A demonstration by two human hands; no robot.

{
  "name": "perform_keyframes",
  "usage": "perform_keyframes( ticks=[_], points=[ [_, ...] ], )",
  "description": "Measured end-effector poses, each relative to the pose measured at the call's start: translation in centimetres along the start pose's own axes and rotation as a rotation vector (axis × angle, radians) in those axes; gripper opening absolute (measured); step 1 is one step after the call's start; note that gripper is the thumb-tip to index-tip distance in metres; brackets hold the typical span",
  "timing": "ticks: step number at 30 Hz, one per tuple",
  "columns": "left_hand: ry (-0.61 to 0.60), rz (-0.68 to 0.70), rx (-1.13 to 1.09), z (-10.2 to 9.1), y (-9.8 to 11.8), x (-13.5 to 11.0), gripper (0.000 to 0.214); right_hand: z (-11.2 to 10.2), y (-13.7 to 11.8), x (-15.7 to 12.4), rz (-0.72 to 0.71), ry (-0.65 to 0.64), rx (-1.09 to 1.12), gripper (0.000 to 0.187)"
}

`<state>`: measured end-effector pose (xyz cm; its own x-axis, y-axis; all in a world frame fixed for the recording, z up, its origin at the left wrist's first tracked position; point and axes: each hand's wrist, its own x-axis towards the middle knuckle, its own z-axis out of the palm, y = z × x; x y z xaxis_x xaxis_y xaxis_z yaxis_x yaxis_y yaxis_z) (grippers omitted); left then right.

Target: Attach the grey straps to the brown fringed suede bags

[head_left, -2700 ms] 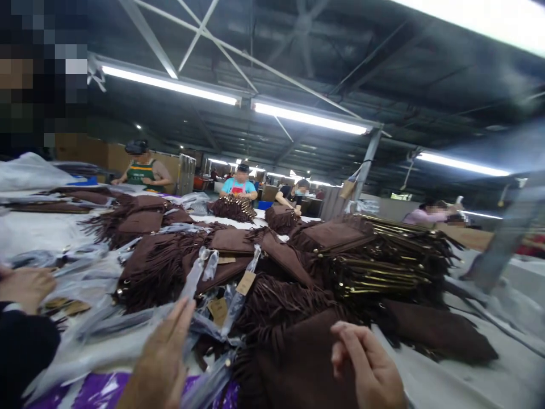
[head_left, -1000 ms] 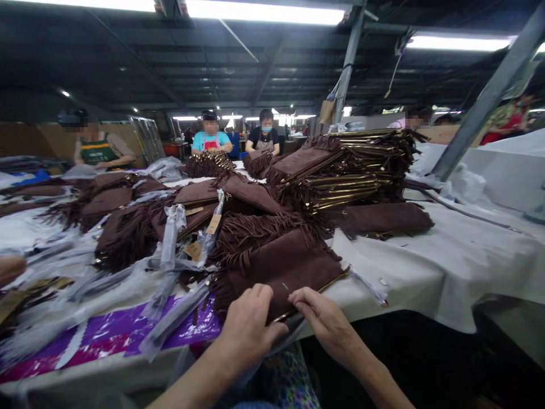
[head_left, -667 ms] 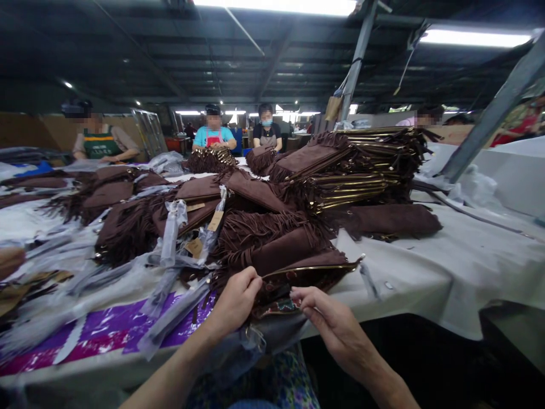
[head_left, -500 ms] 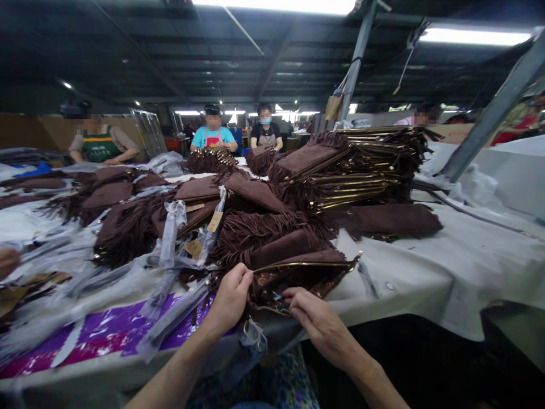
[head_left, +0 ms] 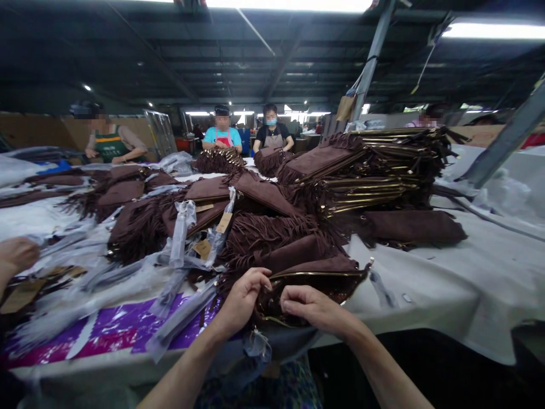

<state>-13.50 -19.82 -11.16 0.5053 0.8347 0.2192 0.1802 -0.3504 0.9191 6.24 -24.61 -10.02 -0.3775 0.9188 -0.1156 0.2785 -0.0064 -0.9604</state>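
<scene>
A dark brown suede bag (head_left: 326, 266) lies unzipped at the table's front edge, its mouth spread and a gold zip along its rim. My left hand (head_left: 244, 298) is closed on the bag's left end, thumb and fingers bent over the rim. Curled at the middle of the opening is my right hand (head_left: 309, 307); its fingertips reach inside and what they pinch is hidden. A clear-wrapped bundle (head_left: 258, 346) hangs below the bag's left end. Directly behind lies another brown fringed bag (head_left: 293, 250).
Zipped brown bags are stacked high at a pile (head_left: 378, 170) on the right. Plastic-wrapped straps (head_left: 181, 233) with tan tags lie left, near purple film (head_left: 123, 324). Another person's hand (head_left: 19, 253) is at the left edge. Several co-workers sit across the table (head_left: 434, 284).
My left fingers have lifted and bent further over the rim. My right hand has curled tighter inside the mouth, which looks narrower. At the left, another person's hand shows more.
</scene>
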Motion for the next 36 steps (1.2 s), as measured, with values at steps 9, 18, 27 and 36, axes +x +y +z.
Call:
perform_keyframes(
  ticks=[9,18,27,36],
  points=[
    [-0.219,0.071,0.496,0.3,1.8,-0.6,0.016,-0.6,-0.2,1.0,0.214,0.016,0.122,0.028],
    [-0.239,0.089,0.552,0.7,1.1,-0.3,0.018,-0.3,0.7,1.0,0.197,0.058,0.290,0.034],
    [-0.217,0.039,0.774,1.6,1.8,-0.5,0.019,-0.2,0.8,0.2,0.153,0.087,0.295,0.036],
    [-0.084,0.090,0.596,1.6,0.3,-0.5,0.015,0.8,1.0,-1.7,0.088,0.263,0.029,0.015]
  ],
)
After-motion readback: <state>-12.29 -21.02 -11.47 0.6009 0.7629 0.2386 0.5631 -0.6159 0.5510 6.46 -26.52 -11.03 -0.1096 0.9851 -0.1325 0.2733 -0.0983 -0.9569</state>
